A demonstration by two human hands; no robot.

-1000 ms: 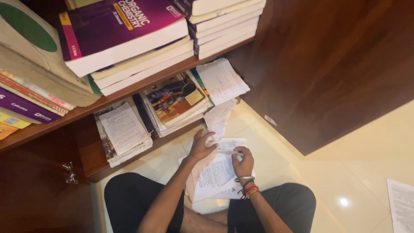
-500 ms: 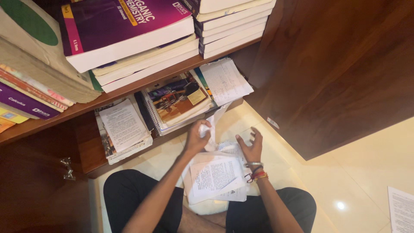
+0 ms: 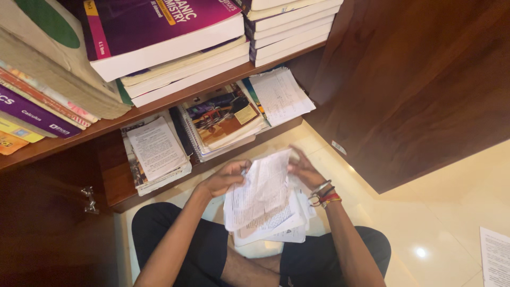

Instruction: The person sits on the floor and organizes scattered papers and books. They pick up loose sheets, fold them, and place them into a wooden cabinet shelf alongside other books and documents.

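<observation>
I sit cross-legged on a cream tiled floor in front of a wooden bookshelf. My left hand [image 3: 226, 178] grips the left edge of a crumpled printed sheet [image 3: 260, 188] lifted off the floor. On the far side of that sheet is my right hand [image 3: 304, 170], partly hidden by the paper, with bangles and red threads at the wrist. Under the sheet lies a loose pile of printed papers [image 3: 276, 223] between my knees.
The lower shelf holds a stack of papers [image 3: 155, 150], a spiral-bound book with a picture cover [image 3: 220, 119] and a handwritten sheet [image 3: 279, 95]. Thick books, one purple [image 3: 159, 26], fill the shelf above. A dark wooden door [image 3: 414, 90] stands to the right. Another sheet [image 3: 496, 255] lies at the far right.
Both hands left the pile on the floor. My left hand lifted the crumpled sheet toward me, and my right hand went up behind it.
</observation>
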